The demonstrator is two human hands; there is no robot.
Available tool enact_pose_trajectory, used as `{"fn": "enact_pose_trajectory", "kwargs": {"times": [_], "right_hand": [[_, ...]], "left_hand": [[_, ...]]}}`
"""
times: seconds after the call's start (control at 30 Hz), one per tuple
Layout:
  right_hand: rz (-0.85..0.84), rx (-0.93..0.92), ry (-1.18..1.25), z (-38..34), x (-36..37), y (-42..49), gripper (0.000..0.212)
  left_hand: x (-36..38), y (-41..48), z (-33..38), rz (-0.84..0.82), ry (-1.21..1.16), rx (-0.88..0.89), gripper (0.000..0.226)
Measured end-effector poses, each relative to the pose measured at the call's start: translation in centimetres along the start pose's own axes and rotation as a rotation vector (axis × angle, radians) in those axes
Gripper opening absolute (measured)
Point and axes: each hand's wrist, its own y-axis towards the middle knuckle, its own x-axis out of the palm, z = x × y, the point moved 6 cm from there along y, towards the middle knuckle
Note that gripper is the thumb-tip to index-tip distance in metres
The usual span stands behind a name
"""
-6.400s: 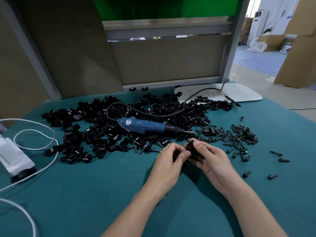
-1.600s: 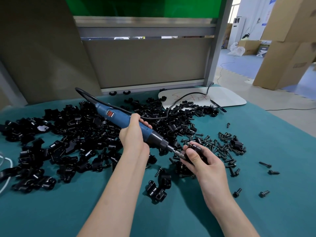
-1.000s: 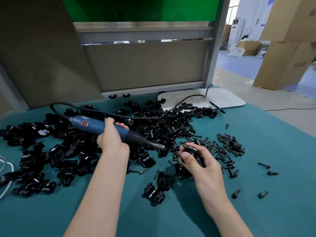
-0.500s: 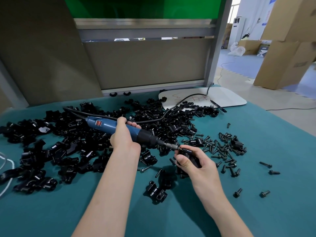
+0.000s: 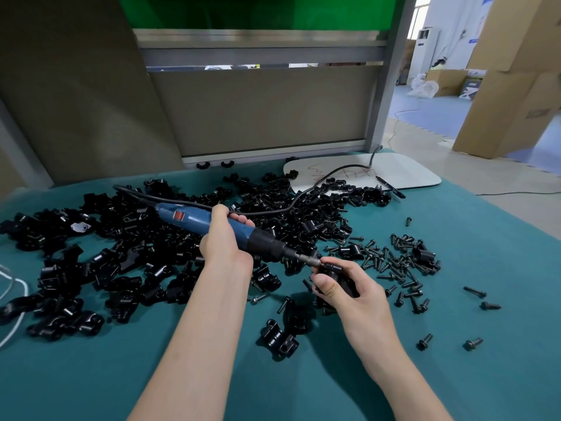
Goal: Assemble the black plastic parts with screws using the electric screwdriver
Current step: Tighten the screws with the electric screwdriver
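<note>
While the left hand wraps around the blue electric screwdriver and the right hand pinches 1 black plastic part just above the teal table, the head view shows the bit touching the part's top. Driving well, I judge, means keeping the bit in line with the screw and bracing the part against twisting. Loose screws lie just beside it.

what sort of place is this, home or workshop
Probably a factory assembly bench: a heap of identical black plastic parts and loose screws on the teal table, a corded electric screwdriver, and big cardboard boxes beyond.
</note>
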Motion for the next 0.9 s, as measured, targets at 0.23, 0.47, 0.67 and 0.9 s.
{"fn": "enact_pose_trajectory", "kwargs": {"times": [0.23,0.47,0.67,0.9], "right_hand": [[0.016,0.011,0.022,-0.08,-0.02,0.0,0.028],[0.012,0.015,0.039,-0.19,0.03,-0.07,0.023],[0.014,0.016,0.052,-0.19,0.08,-0.08,0.025],[0.027,0.009,0.073,-0.27,0.01,-0.06,0.024]], "left_hand": [[-0.02,-0.1,-0.31,-0.007,-0.003,-0.021,0.015],[0.0,-0.19,-0.44,-0.007,0.0,-0.013,0.013],[0.04,-0.16,-0.58,-0.01,-0.01,-0.016,0.012],[0.13,-0.13,-0.67,-0.025,-0.006,-0.025,0.012]]}}
